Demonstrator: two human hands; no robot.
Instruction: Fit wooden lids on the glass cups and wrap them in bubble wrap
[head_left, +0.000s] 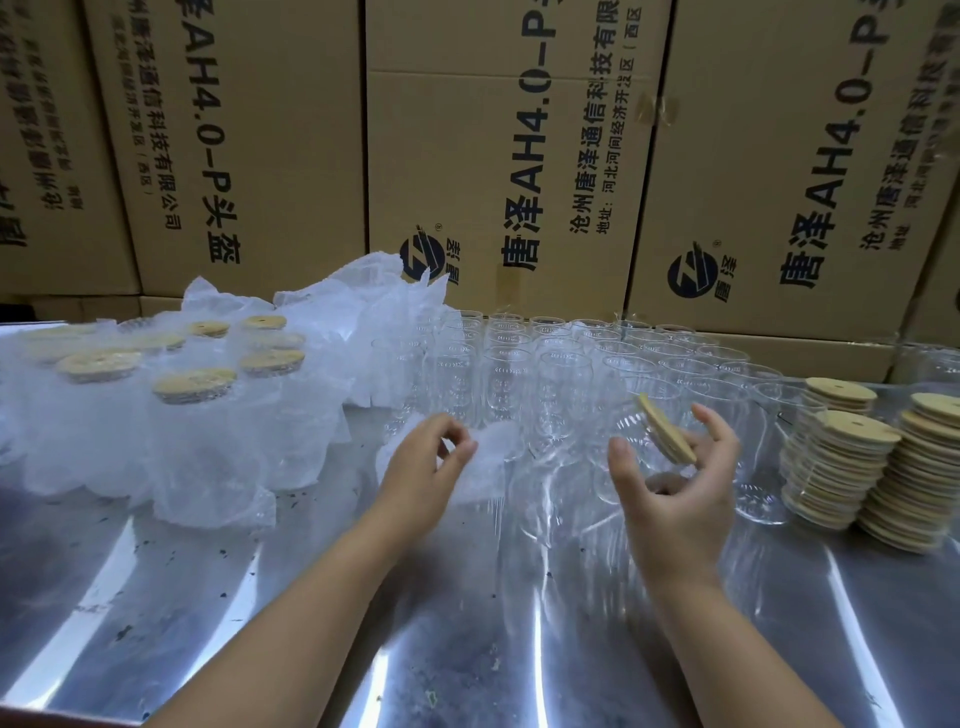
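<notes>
My right hand (675, 499) grips a clear glass cup (636, 421) tipped on its side above the table. A round wooden lid (667, 430) sits on the cup's mouth, between my thumb and fingers. My left hand (426, 467) pinches the edge of a small bubble wrap sheet (491, 457), which hangs just left of the cup. Rows of bare glass cups (561, 364) stand behind both hands. Three stacks of wooden lids (841, 467) rise at the right.
Several lidded cups wrapped in bubble wrap (192, 387) stand at the left, with loose bubble wrap (363, 312) piled behind them. The shiny metal table (467, 623) stretches toward me. Large printed cardboard boxes (493, 156) form a wall at the back.
</notes>
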